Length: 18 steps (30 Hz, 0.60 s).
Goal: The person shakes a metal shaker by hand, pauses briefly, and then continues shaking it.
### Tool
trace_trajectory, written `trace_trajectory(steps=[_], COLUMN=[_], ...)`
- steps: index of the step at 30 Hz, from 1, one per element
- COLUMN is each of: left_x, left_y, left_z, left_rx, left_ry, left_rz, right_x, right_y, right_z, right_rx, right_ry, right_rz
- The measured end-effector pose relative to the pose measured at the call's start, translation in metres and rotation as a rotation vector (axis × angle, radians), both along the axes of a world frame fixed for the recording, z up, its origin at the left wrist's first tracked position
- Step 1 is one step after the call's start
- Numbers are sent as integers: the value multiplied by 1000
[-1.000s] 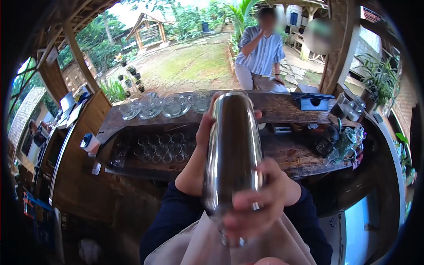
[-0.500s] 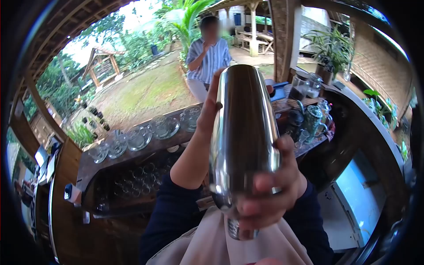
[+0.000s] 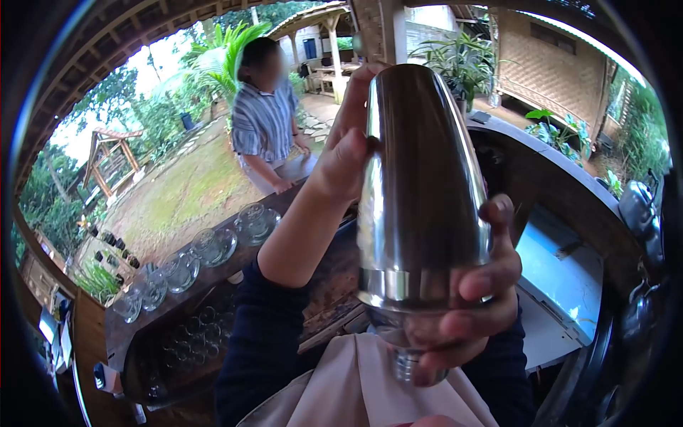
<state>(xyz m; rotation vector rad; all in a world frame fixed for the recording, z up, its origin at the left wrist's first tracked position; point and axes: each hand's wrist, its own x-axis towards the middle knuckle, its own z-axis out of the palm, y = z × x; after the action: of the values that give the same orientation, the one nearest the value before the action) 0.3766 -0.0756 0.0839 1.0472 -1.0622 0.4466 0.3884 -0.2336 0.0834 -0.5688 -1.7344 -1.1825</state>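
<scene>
A shiny metal cocktail shaker [image 3: 423, 185] is held up close in front of me, its wide end upward and its narrow cap toward my apron. My left hand [image 3: 350, 146] grips the upper part from the left and behind, with several fingers hidden by the metal. Lower down on the right side, my right hand [image 3: 477, 306] wraps its fingers round the shaker near the joint and the cap. The apron [image 3: 348, 384] hangs just below the shaker.
Glass cups [image 3: 213, 247] line the counter's outer edge [image 3: 235, 274] at left, with more glasses [image 3: 196, 338] below. A person [image 3: 263, 117] in a striped shirt stands beyond the counter. A white and blue box-like unit [image 3: 562, 270] is at right, beside metal kettles [image 3: 640, 206].
The view has turned right. The shaker and both hands appear higher and further right. The person beyond the counter has lowered a hand from the face and stands nearer the counter.
</scene>
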Motion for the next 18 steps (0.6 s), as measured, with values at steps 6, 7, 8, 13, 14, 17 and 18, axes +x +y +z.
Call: trace_trajectory(steps=[6, 7, 8, 13, 14, 17, 18], left_x=[86, 87, 86, 34, 30, 50, 79], left_y=[4, -7, -12, -47, -59, -44, -25], left_z=[8, 5, -1, 33, 34, 37, 35], left_rx=[159, -133, -132, -62, -86, -49, 111], left_ry=[123, 498, 499, 314, 75, 412, 447], left_rz=[149, -141, -151, -207, 26, -83, -358], right_x=[66, 74, 71, 23, 27, 44, 65], right_y=[15, 17, 8, -17, -22, -48, -36], right_z=[4, -1, 1, 2, 1, -1, 3], right_rx=[86, -5, -4, 382, 376, 125, 185], right_ry=[406, 669, 669, -167, -163, -108, -16], right_rz=[-278, -140, -150, -106, -106, -243, -264])
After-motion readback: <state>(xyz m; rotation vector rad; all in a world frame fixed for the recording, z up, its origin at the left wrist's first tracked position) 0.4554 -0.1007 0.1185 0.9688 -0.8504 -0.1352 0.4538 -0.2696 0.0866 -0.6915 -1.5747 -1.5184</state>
